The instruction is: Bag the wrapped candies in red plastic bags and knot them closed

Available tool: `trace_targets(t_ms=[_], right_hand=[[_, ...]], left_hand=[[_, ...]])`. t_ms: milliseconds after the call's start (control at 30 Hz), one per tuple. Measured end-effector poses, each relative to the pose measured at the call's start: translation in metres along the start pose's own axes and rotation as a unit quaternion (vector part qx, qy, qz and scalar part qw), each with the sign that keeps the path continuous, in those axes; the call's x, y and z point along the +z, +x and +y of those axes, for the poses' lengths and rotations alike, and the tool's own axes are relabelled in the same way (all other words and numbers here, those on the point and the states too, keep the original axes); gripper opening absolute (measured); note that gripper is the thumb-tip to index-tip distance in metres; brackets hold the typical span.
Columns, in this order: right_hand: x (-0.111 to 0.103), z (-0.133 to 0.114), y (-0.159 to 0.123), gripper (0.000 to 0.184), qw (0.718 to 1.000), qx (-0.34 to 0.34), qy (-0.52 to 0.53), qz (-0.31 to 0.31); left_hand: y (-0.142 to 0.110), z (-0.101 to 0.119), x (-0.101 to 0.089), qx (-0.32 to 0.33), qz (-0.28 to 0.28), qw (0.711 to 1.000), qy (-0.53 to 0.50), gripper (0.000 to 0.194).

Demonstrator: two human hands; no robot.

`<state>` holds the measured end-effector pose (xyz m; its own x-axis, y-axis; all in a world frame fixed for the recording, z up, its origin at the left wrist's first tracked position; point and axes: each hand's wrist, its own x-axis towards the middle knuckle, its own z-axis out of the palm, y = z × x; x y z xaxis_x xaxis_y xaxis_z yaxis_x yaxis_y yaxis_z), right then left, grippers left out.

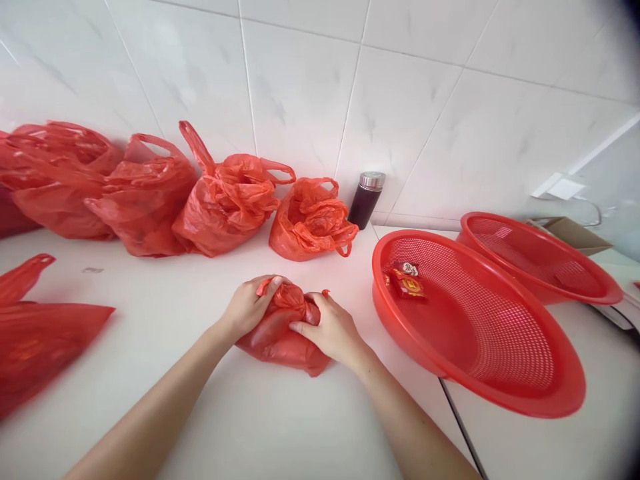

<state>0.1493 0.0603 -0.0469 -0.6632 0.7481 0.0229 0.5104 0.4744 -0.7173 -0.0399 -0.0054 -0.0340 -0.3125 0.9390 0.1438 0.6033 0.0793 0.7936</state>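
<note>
A filled red plastic bag point(283, 340) rests on the white table point(280, 427), its top gathered into a twisted bunch. On its left side, my left hand point(253, 305) is closed on the gathered plastic, with a bit of red handle showing by the thumb. My right hand point(330, 327) wraps round the bag's right side, thumb across the front and fingers partly hidden behind it. What the bag contains cannot be made out.
Red carrier bags point(225, 207) line the tiled wall, and another bag point(45, 340) lies at left. A dark flask point(367, 200) stands behind. At right is a red perforated basket point(505, 320) with a few small packets point(407, 281); a second basket point(540, 257) sits beyond.
</note>
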Motion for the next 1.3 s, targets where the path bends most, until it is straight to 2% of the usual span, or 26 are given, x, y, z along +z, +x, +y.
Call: trace_targets(t_ms=[133, 800, 933, 1033, 1167, 1300], right_hand=[[0.0, 0.002, 0.002, 0.043, 1.0, 0.014, 0.027, 0.004], [0.001, 0.004, 0.001, 0.039, 0.999, 0.009, 0.033, 0.01], [0.001, 0.007, 0.0, 0.035, 1.0, -0.022, 0.014, 0.017], [0.002, 0.004, 0.0, 0.028, 0.997, -0.064, -0.022, 0.04], [0.006, -0.003, -0.001, 0.036, 0.992, -0.098, -0.046, 0.057], [0.01, -0.001, 0.001, 0.037, 0.991, -0.119, -0.038, 0.051]], left_hand=[[0.001, -0.003, 0.004, -0.021, 0.009, 1.0, 0.009, 0.051], [0.001, -0.003, 0.007, -0.042, 0.003, 0.999, 0.031, 0.05], [0.002, -0.004, 0.008, -0.041, 0.006, 0.998, 0.039, 0.049], [0.005, -0.006, 0.006, -0.052, 0.035, 0.996, 0.059, 0.048], [0.008, -0.009, 0.004, -0.069, 0.086, 0.989, 0.095, 0.046], [0.009, -0.012, 0.004, -0.072, 0.094, 0.985, 0.125, 0.046]])
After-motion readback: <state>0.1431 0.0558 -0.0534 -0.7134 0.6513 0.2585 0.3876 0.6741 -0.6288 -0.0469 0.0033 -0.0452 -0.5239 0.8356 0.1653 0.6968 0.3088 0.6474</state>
